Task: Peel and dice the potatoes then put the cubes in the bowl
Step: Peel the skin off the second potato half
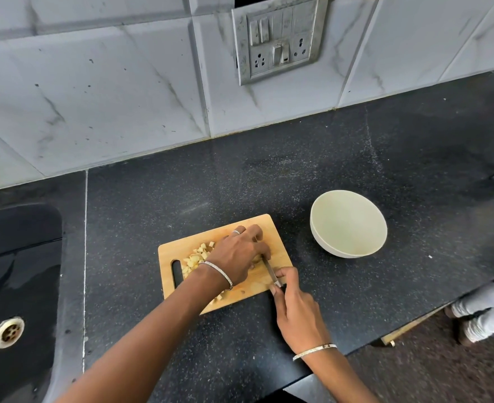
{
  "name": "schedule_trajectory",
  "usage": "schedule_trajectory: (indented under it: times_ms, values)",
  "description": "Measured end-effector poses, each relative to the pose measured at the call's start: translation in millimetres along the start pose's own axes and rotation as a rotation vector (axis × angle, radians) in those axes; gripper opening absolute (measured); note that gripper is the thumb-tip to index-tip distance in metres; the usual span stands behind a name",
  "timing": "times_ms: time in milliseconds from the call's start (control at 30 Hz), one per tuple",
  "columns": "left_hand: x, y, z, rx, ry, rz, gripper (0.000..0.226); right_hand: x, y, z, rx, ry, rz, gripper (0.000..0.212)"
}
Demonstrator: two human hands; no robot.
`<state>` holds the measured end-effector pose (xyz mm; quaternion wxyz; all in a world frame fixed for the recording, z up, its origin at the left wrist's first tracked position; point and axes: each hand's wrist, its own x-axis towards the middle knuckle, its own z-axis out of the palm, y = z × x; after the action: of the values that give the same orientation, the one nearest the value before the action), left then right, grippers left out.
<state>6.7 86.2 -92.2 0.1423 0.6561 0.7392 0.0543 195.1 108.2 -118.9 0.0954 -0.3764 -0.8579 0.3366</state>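
A wooden cutting board lies on the black counter. Pale potato cubes are piled on its left half, and a few more sit near its front edge. My left hand rests over the middle of the board with curled fingers, holding down a potato piece that it mostly hides. My right hand grips a knife by the handle, its blade running up under my left fingers. A white bowl stands to the right of the board, nothing visible inside.
A black sink with a metal drain is at the left. The tiled wall with a switch plate rises behind. The counter edge runs along the lower right, and a person's white-clad legs stand past it.
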Motion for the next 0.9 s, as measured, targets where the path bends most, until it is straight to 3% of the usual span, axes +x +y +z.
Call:
schedule_trajectory:
  times_ms: [433,900]
  values:
    - [13.2,-11.2,-4.7,0.0,-0.118,0.108,0.039,-4.7,0.5,-0.2,-0.024,-0.003,-0.002,0.013]
    - [11.8,-13.2,-3.3,-0.016,-0.096,0.107,0.04,-47.6,7.5,-20.6,-0.022,-0.093,0.065,0.013]
